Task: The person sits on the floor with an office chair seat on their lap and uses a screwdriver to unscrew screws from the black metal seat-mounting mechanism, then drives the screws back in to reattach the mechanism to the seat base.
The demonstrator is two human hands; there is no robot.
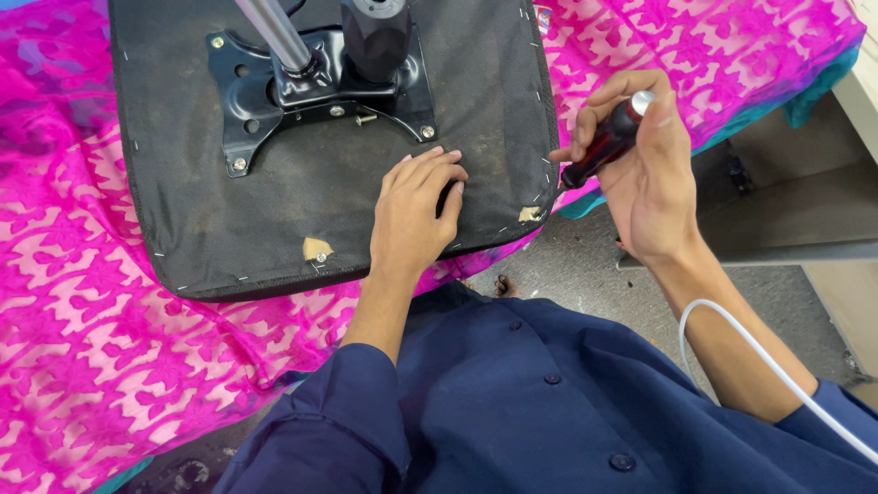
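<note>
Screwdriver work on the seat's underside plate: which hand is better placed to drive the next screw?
Probably the right hand: it grips the screwdriver beside the seat, while the left hand rests flat on it.

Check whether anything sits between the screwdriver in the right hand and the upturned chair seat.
Nothing visible does. The right hand grips the screwdriver beside the seat's right edge, tip hidden there. The left hand lies flat on the seat, off to the side.

I see matt black fabric on the seat underside (274, 210), a glossy black metal plate (247, 101) at twelve o'clock — a screwdriver handle (604, 146) of shiny dark plastic — and pink patterned cloth (82, 320), thin.
</note>
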